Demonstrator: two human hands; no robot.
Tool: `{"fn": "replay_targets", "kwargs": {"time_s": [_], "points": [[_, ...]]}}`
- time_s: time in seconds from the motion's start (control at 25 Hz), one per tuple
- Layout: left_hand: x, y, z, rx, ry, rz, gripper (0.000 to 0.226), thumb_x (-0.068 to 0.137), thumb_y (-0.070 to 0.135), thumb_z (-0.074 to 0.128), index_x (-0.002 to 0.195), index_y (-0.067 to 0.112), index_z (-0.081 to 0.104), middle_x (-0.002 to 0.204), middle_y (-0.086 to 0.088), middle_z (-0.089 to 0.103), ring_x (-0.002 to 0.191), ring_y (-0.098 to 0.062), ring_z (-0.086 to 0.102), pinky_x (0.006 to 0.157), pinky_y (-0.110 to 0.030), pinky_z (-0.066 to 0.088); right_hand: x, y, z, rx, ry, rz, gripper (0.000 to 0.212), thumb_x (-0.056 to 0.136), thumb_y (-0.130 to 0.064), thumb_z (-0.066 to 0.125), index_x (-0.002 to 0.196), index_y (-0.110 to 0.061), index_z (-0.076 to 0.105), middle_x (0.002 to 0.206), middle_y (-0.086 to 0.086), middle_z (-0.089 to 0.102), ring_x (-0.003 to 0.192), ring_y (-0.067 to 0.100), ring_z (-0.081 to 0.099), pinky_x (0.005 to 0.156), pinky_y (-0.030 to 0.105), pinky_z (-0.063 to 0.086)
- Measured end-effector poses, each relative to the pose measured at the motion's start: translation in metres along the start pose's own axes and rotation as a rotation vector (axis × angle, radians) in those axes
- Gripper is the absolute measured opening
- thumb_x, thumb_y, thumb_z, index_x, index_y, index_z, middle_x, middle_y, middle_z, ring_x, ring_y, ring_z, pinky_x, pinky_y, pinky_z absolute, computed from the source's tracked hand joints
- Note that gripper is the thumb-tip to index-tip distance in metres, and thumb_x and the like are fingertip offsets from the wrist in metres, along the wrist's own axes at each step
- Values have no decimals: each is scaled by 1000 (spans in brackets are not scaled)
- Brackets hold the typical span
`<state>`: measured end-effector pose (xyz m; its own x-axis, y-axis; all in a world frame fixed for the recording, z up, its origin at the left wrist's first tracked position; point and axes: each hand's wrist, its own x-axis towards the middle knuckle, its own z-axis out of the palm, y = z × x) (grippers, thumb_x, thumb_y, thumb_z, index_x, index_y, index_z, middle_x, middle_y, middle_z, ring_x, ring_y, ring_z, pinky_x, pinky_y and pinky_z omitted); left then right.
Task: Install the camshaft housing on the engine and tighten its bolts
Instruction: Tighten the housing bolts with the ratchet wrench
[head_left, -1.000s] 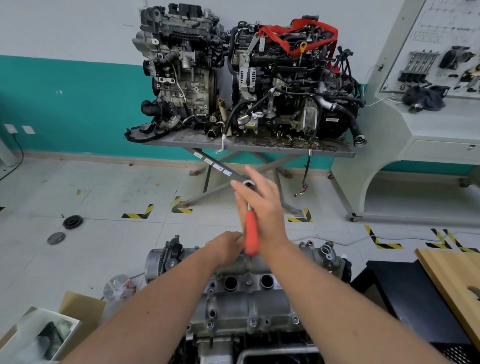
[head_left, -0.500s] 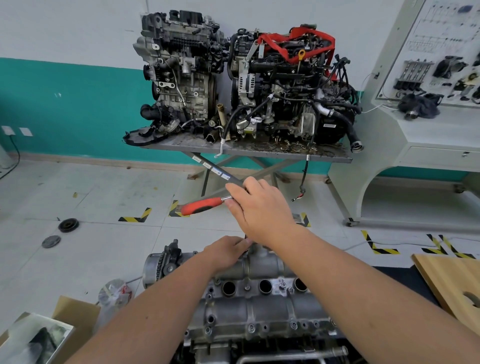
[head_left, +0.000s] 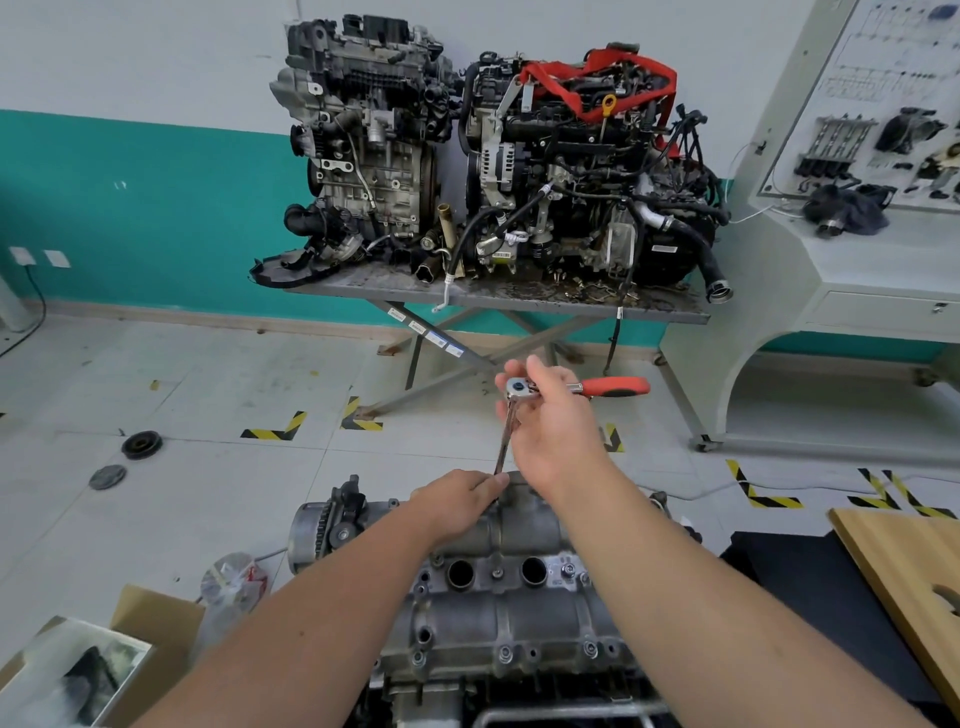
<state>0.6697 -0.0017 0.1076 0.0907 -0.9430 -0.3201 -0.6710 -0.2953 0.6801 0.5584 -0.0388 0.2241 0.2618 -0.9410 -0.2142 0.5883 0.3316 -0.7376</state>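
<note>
Orange-handled ratchet (head_left: 571, 387) (handle toward three o'clock) is gripped at its head by the right hand (head_left: 553, 423); the left hand (head_left: 460, 501) pinches its extension (head_left: 505, 441) on the camshaft housing (head_left: 498, 608).

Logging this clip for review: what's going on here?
A person is working a bolt at the far edge of the camshaft housing, which sits on the engine in front of them. The right hand grips the head of a ratchet wrench, its red handle pointing right. The left hand steadies the lower end of the long extension bar where it meets the housing. Several bolts are seated along the near edge.
</note>
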Motion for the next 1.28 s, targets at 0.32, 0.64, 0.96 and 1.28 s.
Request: {"fn": "replay_targets", "kwargs": {"time_s": [0.32, 0.64, 0.96, 1.28], "points": [[2, 2, 0, -24, 33, 23, 29, 104, 41, 41, 88, 20, 54, 91, 1, 58, 84, -19, 51, 79, -25, 46, 8, 17, -23, -1503, -350, -1418, 23, 72, 9, 61, 86, -4, 73, 97, 12, 70, 90, 36, 62, 76, 43, 54], [-4, 4, -5, -122, -36, -81, 54, 90, 67, 35, 97, 21, 63, 109, 0, 65, 109, -22, 60, 94, -35, 45, -6, -2, -5, -2007, -334, -1037, 49, 98, -48, 28, 120, -16, 58, 94, 3, 48, 77, 24, 44, 62, 33, 30], [-9, 6, -3, -125, -35, -65, 74, 72, 93, 21, 93, 30, 52, 102, 5, 57, 97, -17, 52, 90, -35, 39, -7, -26, 21, -1903, -234, -393, 30, 104, -32, 38, 104, -13, 61, 86, 2, 65, 79, 26, 63, 68, 37, 48], [-5, 7, -4, -102, -20, -76, 72, 92, 76, 26, 84, 17, 67, 97, -9, 68, 98, -27, 62, 101, -42, 44, -12, 13, -1, -229, -24, -112, 18, 98, -20, 60, 80, -24, 58, 92, -7, 74, 94, 10, 65, 88, 30, 49]]}}
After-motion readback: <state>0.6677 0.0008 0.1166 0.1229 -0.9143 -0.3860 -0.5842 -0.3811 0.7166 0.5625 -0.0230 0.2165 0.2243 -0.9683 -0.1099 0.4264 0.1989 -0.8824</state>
